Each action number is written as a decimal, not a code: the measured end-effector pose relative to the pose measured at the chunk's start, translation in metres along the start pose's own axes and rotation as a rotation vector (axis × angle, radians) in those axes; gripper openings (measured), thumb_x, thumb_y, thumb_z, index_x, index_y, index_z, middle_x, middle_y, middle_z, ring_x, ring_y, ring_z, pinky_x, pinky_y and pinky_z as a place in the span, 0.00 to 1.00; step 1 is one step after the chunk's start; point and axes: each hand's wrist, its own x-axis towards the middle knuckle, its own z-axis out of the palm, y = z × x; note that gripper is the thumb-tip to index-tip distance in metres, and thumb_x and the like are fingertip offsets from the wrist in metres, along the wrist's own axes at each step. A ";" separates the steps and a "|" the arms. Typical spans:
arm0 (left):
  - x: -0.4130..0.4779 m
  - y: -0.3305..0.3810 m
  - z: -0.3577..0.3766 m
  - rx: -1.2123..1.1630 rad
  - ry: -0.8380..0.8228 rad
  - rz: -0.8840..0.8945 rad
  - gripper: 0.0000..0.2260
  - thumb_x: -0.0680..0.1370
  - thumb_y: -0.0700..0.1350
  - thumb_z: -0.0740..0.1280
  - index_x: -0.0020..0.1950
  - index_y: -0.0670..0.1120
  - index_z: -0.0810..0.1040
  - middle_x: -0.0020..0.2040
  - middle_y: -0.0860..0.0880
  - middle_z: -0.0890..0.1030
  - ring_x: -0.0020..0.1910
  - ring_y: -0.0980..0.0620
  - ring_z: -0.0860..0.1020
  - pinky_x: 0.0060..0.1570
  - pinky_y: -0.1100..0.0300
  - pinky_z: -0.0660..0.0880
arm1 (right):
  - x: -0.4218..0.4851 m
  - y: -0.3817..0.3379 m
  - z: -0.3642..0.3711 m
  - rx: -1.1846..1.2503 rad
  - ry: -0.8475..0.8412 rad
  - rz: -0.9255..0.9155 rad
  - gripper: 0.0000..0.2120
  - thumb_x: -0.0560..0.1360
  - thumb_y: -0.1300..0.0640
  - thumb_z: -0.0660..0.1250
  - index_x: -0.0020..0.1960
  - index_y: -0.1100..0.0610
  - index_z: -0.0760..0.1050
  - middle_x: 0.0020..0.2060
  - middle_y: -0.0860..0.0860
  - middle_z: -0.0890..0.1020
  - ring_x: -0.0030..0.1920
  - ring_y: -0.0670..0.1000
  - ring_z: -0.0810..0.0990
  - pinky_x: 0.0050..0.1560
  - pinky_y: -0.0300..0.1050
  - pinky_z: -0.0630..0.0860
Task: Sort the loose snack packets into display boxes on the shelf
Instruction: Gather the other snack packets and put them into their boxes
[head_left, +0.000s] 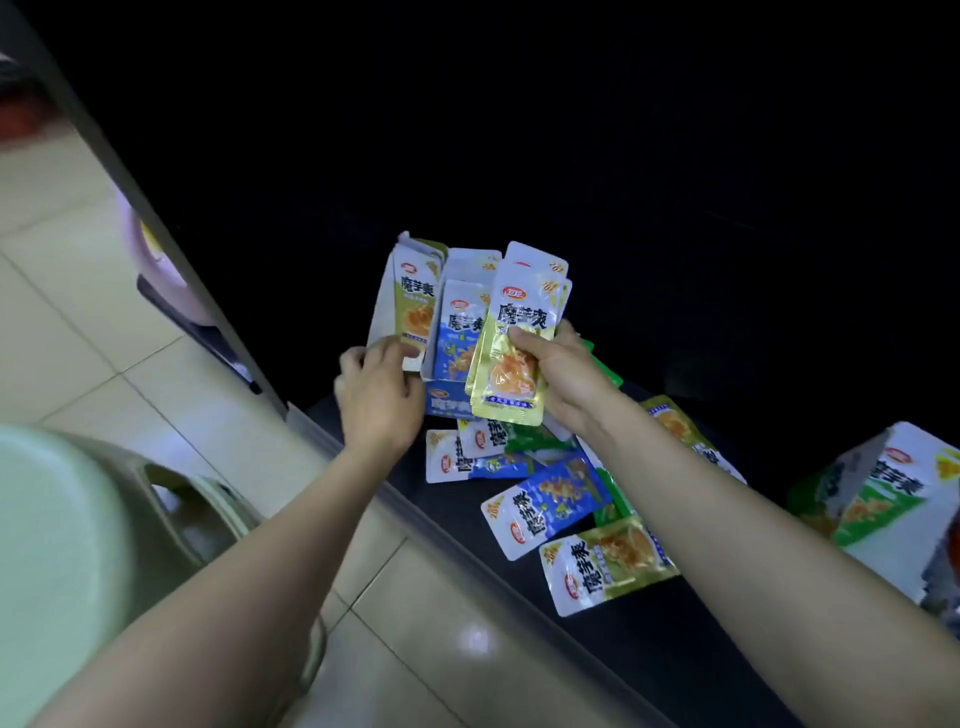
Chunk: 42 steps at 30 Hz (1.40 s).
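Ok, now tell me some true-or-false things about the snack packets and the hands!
1. The yellow packets are in the right hand's grip. True.
2. The blue box is empty. False: blue packets stand in it.
3. Loose packets lie on the dark shelf. True.
4. The left hand's grip has a green packet. False: it touches the leftmost box and has no green packet.
5. The green box stands left of the blue box. False: it is far to the right.
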 end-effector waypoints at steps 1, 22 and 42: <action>0.001 -0.010 -0.001 0.072 -0.060 -0.019 0.19 0.79 0.43 0.62 0.70 0.49 0.71 0.75 0.50 0.66 0.72 0.43 0.60 0.64 0.50 0.61 | 0.006 0.001 0.005 0.002 0.006 -0.006 0.36 0.74 0.55 0.73 0.75 0.53 0.57 0.71 0.55 0.70 0.68 0.56 0.72 0.71 0.62 0.65; -0.015 -0.035 -0.012 -0.275 0.084 0.072 0.06 0.77 0.45 0.65 0.51 0.49 0.81 0.44 0.55 0.80 0.46 0.50 0.75 0.44 0.56 0.69 | 0.012 -0.001 0.077 -0.205 -0.063 -0.197 0.41 0.78 0.51 0.67 0.79 0.51 0.42 0.79 0.51 0.51 0.76 0.55 0.59 0.73 0.60 0.63; 0.008 -0.031 0.006 -0.451 0.135 -0.123 0.22 0.76 0.47 0.62 0.70 0.46 0.71 0.60 0.48 0.64 0.54 0.58 0.67 0.53 0.66 0.63 | 0.026 0.023 0.107 -0.461 0.034 -0.253 0.32 0.82 0.49 0.59 0.79 0.52 0.45 0.77 0.54 0.51 0.76 0.57 0.53 0.70 0.52 0.56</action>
